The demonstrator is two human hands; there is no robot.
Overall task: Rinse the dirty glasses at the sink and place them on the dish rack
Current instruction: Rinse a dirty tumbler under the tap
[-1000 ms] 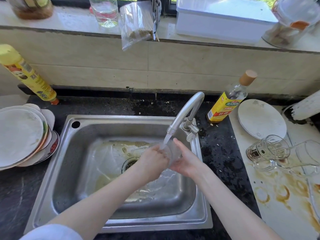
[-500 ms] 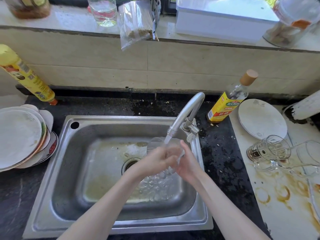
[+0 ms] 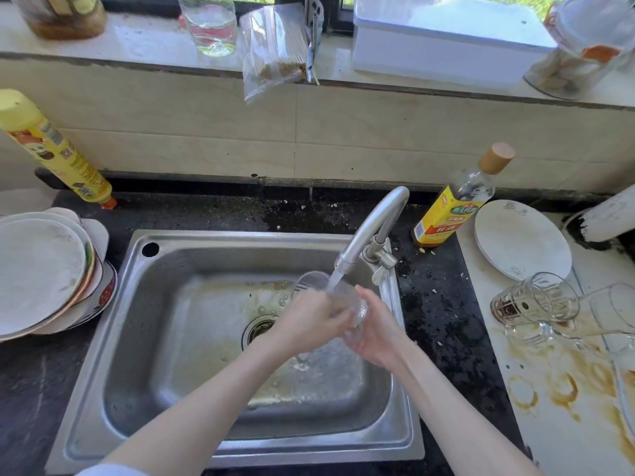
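Both forearms reach in from the bottom edge and meet over the right half of the sink (image 3: pixel 103 389), just under the faucet (image 3: pixel 372 225) spout. The clear glass (image 3: pixel 314 283) lies tilted on its side between the hands, open rim toward the upper left, base toward the right, with the water stream hitting it near the middle. Left hand (image 3: pixel 307 319) comes from lower left, back of hand up, fingers curled over and round the glass body, clamped on it; thumb side is hidden, so exact thumb position cannot be told. Right hand (image 3: pixel 376 324) comes from lower right, palm turned toward the left, cupping the base end of the glass, fingers curved round it and close together. Wrists are near each other, elbows spread wide apart, a white sleeve edge showing at the left arm near the bottom. Water pools foamy in the basin below the hands, beside the drain (image 3: pixel 259 329). On the stained counter to the right, well apart from the sink, dirty glasses (image 3: pixel 536 302) lie tipped over next to a white plate (image 3: pixel 522 240). A sauce bottle (image 3: pixel 453 207) stands behind the faucet. Stacked plates (image 3: pixel 41 273) sit left of the sink, a yellow bottle (image 3: pixel 55 152) behind them.
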